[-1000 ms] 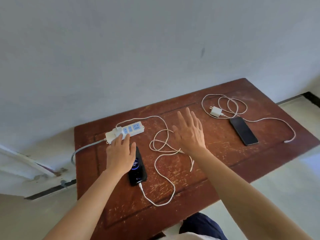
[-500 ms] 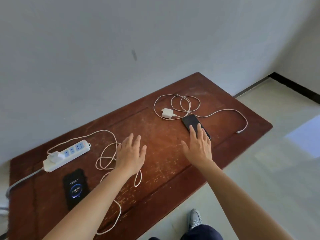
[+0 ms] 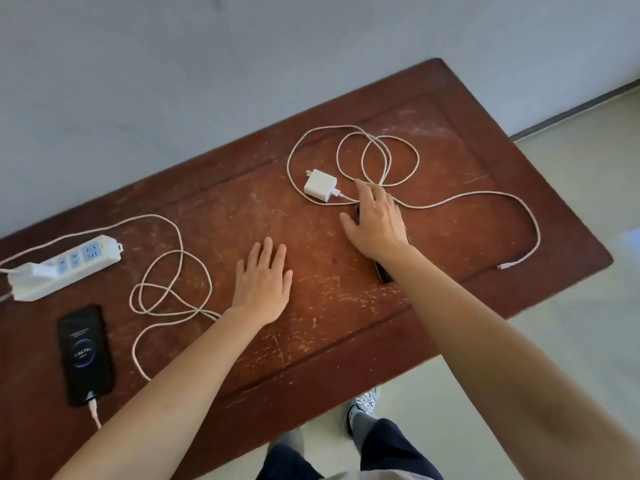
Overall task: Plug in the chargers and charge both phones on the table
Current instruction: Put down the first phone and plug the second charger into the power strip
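Right hand spread flat on far-right phone, not gripping. Left hand open, empty on table. Best grip phone's edges, avoid cable.

Text on the lit phone screen is too blurred to read

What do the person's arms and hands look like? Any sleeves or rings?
Both arms are bare as far as the picture shows, no sleeves. The left hand and right hand wear no gloves, and I see no rings, watch or bracelets.
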Motion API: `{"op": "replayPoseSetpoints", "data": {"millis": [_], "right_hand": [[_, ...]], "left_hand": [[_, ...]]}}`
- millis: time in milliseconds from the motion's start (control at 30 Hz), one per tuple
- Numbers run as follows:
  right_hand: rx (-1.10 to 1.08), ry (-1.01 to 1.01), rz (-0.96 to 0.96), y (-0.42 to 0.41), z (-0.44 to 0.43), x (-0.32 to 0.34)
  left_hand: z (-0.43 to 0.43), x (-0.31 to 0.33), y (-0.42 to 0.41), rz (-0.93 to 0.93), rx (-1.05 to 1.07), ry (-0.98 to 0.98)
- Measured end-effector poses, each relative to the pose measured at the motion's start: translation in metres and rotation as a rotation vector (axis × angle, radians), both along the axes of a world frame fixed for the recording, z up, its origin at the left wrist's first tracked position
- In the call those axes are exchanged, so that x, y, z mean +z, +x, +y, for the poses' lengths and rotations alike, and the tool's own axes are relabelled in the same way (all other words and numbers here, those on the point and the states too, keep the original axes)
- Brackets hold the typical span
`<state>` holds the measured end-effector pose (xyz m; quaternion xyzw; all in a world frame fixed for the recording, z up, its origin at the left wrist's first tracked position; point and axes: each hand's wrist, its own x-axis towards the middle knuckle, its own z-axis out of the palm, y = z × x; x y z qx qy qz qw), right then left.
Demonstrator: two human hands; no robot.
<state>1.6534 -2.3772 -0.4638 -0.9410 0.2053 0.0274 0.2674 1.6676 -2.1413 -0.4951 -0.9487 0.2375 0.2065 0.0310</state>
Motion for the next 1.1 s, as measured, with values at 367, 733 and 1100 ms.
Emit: {"op": "replayPoseSetpoints", "data": {"millis": [367,733,1100], "right_hand": [[0.063,-0.038,0.007,0.073,0.025,-0.033],[0.109,0.092,-0.197,0.092,0.06,0.079],[0.443,0.198,-0.211,0.112,0.223,0.121]], "left_hand": [[0.019,-0.024,0.0,-0.079,-0.057,-0.079],[0.053,0.058,0.041,0.028,0.069,-0.163],[0.252,0.09,0.019,-0.057,0.393,-0.074]]}}
